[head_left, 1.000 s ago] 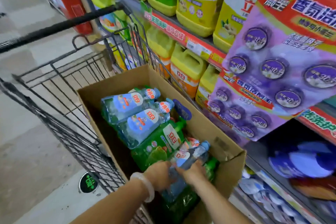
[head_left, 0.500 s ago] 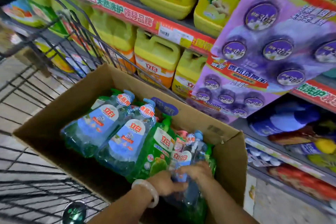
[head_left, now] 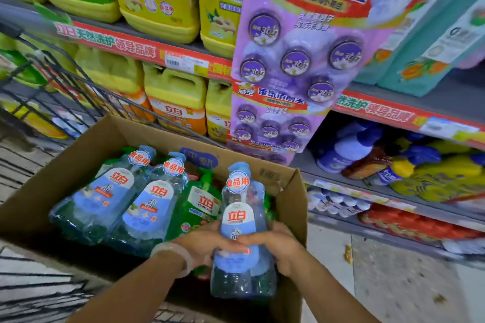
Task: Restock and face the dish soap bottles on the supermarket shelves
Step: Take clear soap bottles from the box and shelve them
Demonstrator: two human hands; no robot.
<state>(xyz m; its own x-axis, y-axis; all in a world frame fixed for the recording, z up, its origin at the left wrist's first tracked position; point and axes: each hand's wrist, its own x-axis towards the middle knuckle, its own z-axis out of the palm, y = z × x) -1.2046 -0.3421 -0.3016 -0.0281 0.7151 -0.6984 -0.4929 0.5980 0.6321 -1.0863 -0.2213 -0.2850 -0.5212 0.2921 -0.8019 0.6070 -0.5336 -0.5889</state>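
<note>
Both hands grip a blue bottle pack [head_left: 242, 231] upright over the box [head_left: 294, 207]: left hand [head_left: 207, 244] curled round its left side, right hand [head_left: 275, 246] round its right. The pack's base hides the box floor. Two more blue packs [head_left: 110, 199] and a half-covered green bottle [head_left: 199, 207] lie inside. Beyond, the cart [head_left: 78, 92] and yellow jugs [head_left: 175, 97] are blurred.

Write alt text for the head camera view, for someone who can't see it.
Both hands, left and right, grip a blue dish soap pack upright over a cardboard box of more bottles in a cart, beside shelves of yellow jugs.
</note>
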